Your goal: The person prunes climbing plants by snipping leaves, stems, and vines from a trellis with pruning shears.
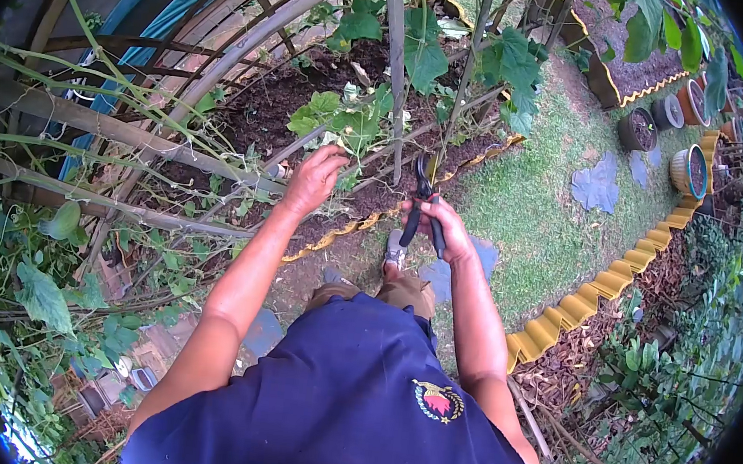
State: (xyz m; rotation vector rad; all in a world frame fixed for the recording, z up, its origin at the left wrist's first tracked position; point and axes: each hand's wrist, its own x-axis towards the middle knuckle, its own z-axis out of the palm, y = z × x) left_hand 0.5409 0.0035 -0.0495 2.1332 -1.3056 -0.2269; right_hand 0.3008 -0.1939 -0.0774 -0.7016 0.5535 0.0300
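My right hand (442, 227) grips black-handled pruning shears (422, 201), their blades pointing up at a thin stem near a vertical pole (395, 64). My left hand (314, 179) reaches into the green vine leaves (347, 118) and pinches a stem or leaf there; what lies between the fingers is partly hidden by foliage. The two hands are about a hand's width apart, in front of the arched trellis.
A curved metal and bamboo trellis (227, 57) arches overhead on the left. A dark soil bed (267, 106) with yellow scalloped edging (579, 301) lies below. Grass with stepping stones (595, 184) and pots (689, 170) lie to the right.
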